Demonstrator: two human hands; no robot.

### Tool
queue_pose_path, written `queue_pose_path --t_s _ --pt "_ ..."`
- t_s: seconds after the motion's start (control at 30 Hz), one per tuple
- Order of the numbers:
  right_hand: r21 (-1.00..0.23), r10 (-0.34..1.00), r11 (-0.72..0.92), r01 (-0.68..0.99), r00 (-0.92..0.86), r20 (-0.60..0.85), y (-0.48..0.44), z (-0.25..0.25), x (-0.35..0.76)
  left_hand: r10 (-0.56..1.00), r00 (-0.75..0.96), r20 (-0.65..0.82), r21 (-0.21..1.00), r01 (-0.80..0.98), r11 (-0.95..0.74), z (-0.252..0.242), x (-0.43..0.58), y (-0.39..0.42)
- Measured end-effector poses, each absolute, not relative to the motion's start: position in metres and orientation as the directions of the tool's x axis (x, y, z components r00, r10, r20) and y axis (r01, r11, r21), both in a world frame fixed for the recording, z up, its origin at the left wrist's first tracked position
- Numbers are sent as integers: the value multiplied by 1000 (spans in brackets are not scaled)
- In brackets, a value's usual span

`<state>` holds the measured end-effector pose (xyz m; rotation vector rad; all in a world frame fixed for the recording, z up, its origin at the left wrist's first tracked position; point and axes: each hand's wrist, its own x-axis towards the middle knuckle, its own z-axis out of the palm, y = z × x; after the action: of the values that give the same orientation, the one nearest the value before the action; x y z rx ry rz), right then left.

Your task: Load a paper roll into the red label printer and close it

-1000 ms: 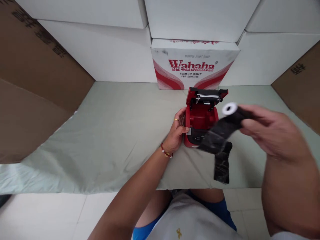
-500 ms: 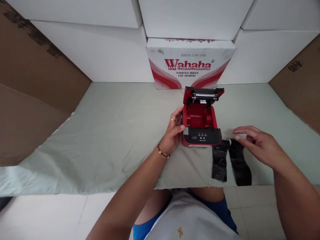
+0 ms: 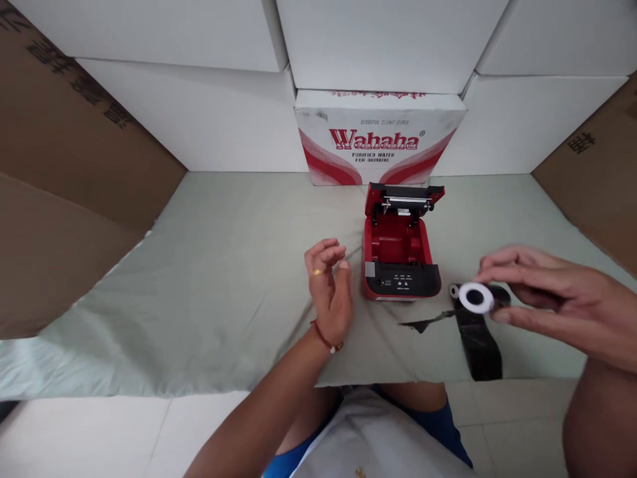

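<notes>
A small red printer (image 3: 401,249) stands on the pale green cloth (image 3: 223,279) with its lid tipped open and its paper bay empty. My right hand (image 3: 547,299) pinches a roll with a white end face (image 3: 475,297), held just above the cloth to the right of the printer. A black wrapper strip (image 3: 478,342) hangs or lies below the roll, and a thin black scrap (image 3: 423,324) lies left of it. My left hand (image 3: 328,282) hovers left of the printer, lifted off it, fingers loosely curled and apart, holding nothing.
A white and red Wahaha carton (image 3: 378,136) stands right behind the printer, among stacked white boxes (image 3: 199,113). Brown cartons (image 3: 64,172) wall in the left side, and another (image 3: 592,179) the right. The cloth's front edge runs just before my lap.
My left hand has let go of the printer's side and lifted away. My right hand, open over the black wrapper half a second ago, now grips the roll above the cloth.
</notes>
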<state>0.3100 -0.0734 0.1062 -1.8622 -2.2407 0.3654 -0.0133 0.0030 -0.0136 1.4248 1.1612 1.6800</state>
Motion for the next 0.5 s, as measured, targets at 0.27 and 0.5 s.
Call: queue_pose_path --t_s 0.27,0.5 --pt "-281 986 157 947 -164 -1 18 91 208 498 351 793 379 357 -854 13 -7 -53" --pt "-47 991 101 994 -105 -78 47 82 184 520 556 648 299 443 -845 9 1 -51"
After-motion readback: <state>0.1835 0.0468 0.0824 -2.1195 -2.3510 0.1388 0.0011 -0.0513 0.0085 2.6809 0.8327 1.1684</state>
